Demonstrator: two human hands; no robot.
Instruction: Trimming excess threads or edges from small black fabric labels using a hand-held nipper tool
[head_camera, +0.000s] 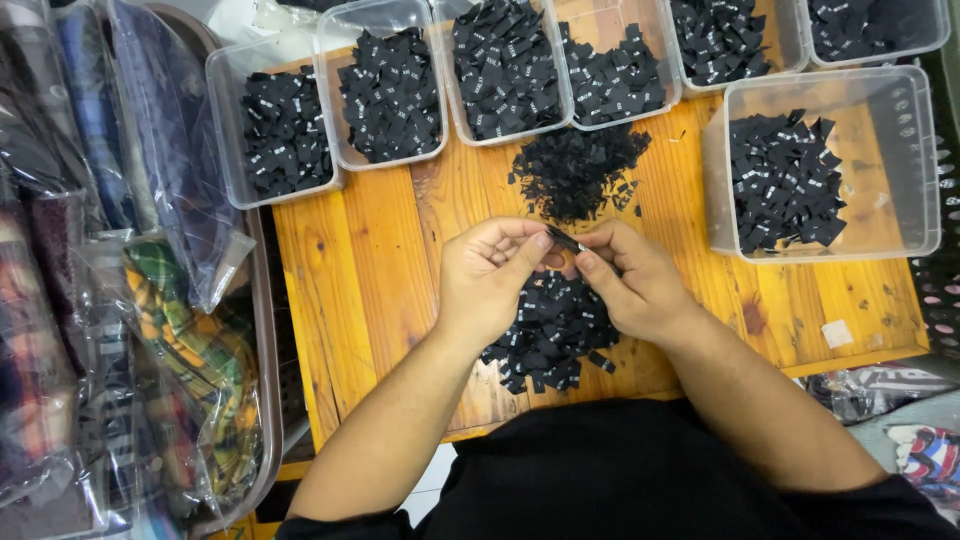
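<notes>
Label piles (556, 330) on table (350, 270) — tubs (390, 95) behind, bagged cloth (150, 300) left.

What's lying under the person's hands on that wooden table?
A heap of small black fabric labels lies on the wooden table beneath the left hand and right hand. The part directly beneath the hands is hidden.

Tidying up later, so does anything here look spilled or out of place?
Yes. Two loose heaps of black labels lie on the bare wooden table, one above the hands and one beneath them, outside the clear tubs. A few scraps are scattered beside them.
</notes>
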